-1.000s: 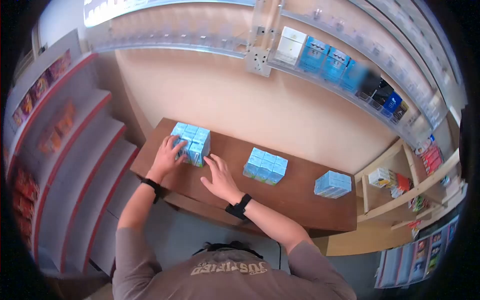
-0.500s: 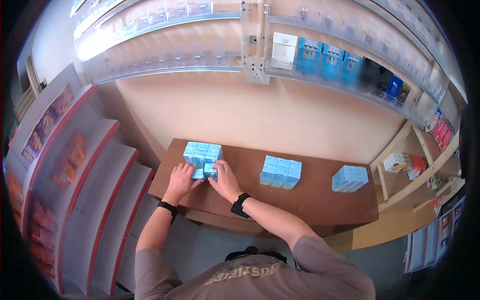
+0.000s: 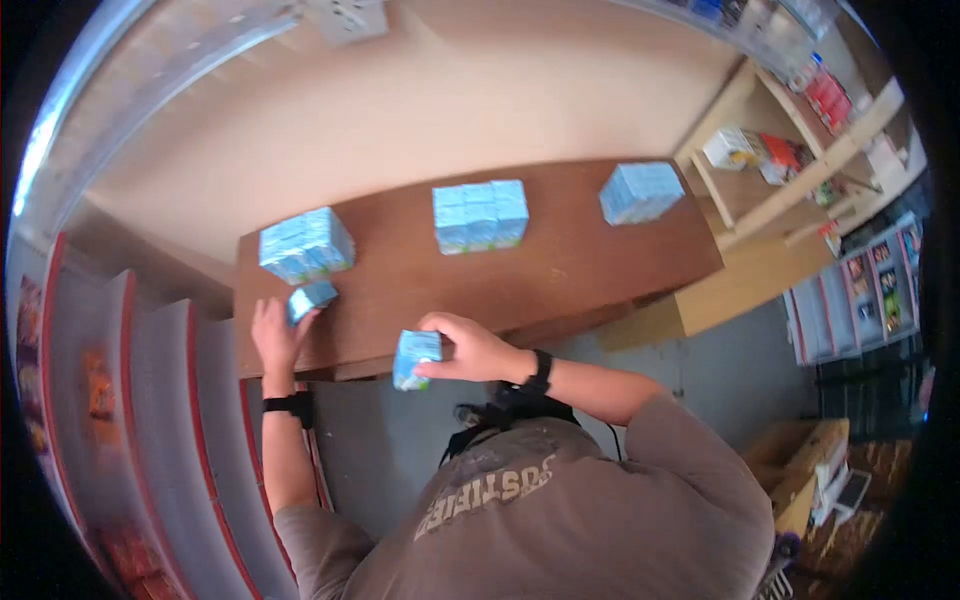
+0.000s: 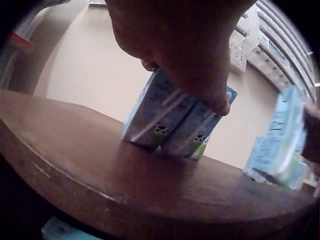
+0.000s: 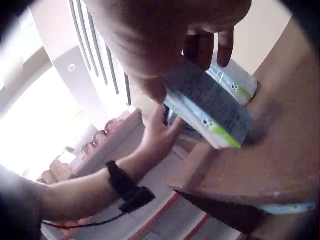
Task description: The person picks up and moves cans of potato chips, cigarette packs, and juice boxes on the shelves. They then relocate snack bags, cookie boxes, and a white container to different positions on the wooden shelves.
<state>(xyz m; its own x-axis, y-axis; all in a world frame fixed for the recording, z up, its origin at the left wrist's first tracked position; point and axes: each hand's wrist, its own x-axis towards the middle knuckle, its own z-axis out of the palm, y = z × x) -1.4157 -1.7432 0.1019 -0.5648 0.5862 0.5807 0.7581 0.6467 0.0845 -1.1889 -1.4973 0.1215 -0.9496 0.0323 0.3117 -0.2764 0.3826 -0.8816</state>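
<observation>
My left hand (image 3: 277,338) grips a small pair of blue cartons (image 3: 312,298) standing on the brown table, just in front of the left carton block (image 3: 305,245). The left wrist view shows this hand (image 4: 182,45) over the upright cartons (image 4: 167,117), fingers round their upper part. In front of the table's edge, my right hand (image 3: 478,350) holds a blue carton (image 3: 416,360) between thumb and fingers. That carton (image 5: 207,107) is tilted under the hand (image 5: 160,40) in the right wrist view.
Two more blue carton blocks stand on the table (image 3: 400,300), one at the middle (image 3: 480,216) and one at the right (image 3: 642,192). Grey stepped shelves (image 3: 170,380) flank its left end; a wooden shelf (image 3: 745,190) stands at the right. A blue item (image 4: 65,231) shows below the table edge.
My right hand has moved right and toward my body, taking a carton away from the left block. My left hand stays by that block at the small cartons. The head view has tilted and turned.
</observation>
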